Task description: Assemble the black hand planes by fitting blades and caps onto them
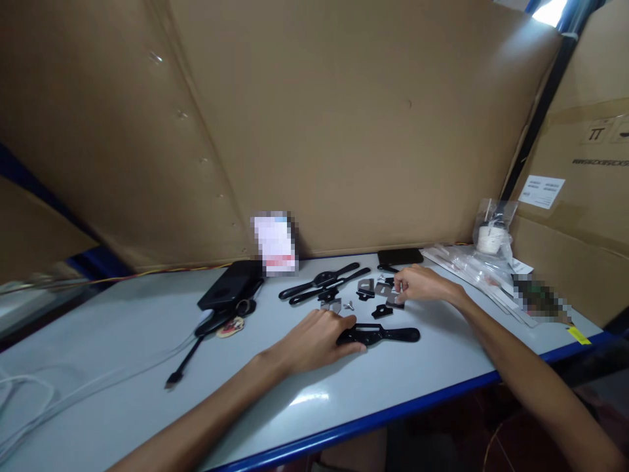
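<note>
White cables [29,416] are strewn across the far left of the pale worktop [417,370], which is edged in blue. Next, a black box-shaped device [228,286] is seen, with a short black cord [185,366] lying in front and a round printed charm [230,327] beside it. A lit screen [275,242], blurred by pixels, is propped near the cardboard backing [344,144].

Right of it, two black spokeshave bodies [324,278] are laid close together at a slant. Nearer the front edge, the left handle of a third spokeshave body [377,337] is gripped by the left hand [319,337], with the thumb on the near side; its right handle is left exposed on the worktop. Behind it, small screws [348,306], a loose black cap plate [382,311] and grey blades [366,286] are scattered.

Among the rightmost blades, the right hand [426,286] is placed with fingers bent downward; a blade is touched, but whether it is pinched cannot be told. Behind this hand a flat black object [400,256] is set. Farther right, clear plastic bags [479,272] are spread, a white container [490,240] is wrapped in plastic, and a labelled carton [577,216] is stood.
</note>
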Demonstrator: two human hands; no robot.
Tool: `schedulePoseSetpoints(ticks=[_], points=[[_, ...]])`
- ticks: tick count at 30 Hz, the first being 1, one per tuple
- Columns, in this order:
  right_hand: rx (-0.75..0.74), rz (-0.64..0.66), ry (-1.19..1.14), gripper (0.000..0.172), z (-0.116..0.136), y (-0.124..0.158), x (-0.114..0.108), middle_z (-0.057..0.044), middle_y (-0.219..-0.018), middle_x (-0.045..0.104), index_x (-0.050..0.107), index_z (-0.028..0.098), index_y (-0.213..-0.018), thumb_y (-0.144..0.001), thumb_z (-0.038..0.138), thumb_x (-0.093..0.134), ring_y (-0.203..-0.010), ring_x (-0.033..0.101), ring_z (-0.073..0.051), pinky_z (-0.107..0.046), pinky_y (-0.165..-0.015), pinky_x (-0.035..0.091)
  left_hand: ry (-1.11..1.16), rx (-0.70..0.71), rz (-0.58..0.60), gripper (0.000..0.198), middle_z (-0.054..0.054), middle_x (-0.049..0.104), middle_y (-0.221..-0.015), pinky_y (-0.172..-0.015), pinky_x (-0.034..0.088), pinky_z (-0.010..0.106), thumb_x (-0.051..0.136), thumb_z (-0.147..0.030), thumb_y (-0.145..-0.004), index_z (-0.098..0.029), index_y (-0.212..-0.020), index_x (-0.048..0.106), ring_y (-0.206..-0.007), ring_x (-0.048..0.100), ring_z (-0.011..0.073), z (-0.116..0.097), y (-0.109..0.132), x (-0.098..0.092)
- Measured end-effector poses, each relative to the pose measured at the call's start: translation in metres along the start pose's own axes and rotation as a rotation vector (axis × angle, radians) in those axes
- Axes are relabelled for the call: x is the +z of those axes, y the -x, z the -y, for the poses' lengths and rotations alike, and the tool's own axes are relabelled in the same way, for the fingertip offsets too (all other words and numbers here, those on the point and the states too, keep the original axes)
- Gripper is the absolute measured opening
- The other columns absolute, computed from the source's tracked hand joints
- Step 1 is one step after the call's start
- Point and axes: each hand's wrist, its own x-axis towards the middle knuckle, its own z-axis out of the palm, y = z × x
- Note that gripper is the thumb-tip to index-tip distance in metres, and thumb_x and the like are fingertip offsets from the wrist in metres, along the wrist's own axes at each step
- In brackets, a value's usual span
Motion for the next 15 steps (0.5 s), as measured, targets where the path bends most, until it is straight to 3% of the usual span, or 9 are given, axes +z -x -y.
schedulePoseSetpoints(ticks=[3,6,10,15], points=[[-0.065,0.002,-0.016,0.024,0.0069,0.0012,0.0039,-0.005,-0.095,0.073,0.076,0.022,-0.099,-0.076,0.026,0.081,-0.094,0.064,-0.023,-0.03,-0.067,0.037,-0.022,0.004,0.022,0.049,0.008,0.069,-0.073,-0.063,0.037,0.034,0.052,-0.063,-0.097,-0.018,-0.09,0.069,-0.07,0.065,0.0256,-0.0007,0.0001,-0.0009],[-0.116,-0.005,-0.037,0.022,0.0057,0.0002,0.0054,-0.005,-0.098,0.074,0.075,0.022,-0.1,-0.078,0.025,0.079,-0.094,0.064,-0.022,-0.03,-0.07,0.039,-0.014,0.0,0.017,0.048,0.009,0.068,-0.073,-0.062,0.036,0.034,0.052,-0.062,-0.097,-0.018,-0.09,0.069,-0.071,0.065,0.0265,-0.0012,0.0005,-0.0015],[-0.034,-0.012,0.007,0.017,0.0011,0.0007,0.0021,-0.006,-0.095,0.073,0.075,0.021,-0.094,-0.079,0.028,0.078,-0.086,0.063,-0.022,-0.03,-0.066,0.037,0.011,-0.005,0.004,0.05,0.007,0.065,-0.069,-0.061,0.035,0.033,0.051,-0.064,-0.097,-0.018,-0.087,0.069,-0.07,0.065,0.0254,-0.0011,0.001,-0.0018],[0.022,0.048,0.048,0.024,0.0057,0.0041,0.0019,-0.006,-0.094,0.072,0.073,0.021,-0.095,-0.075,0.032,0.083,-0.089,0.063,-0.024,-0.031,-0.064,0.035,-0.001,-0.006,0.019,0.051,0.007,0.066,-0.071,-0.062,0.037,0.034,0.051,-0.064,-0.097,-0.018,-0.089,0.069,-0.071,0.065,0.0264,-0.0015,0.0009,-0.0025]])
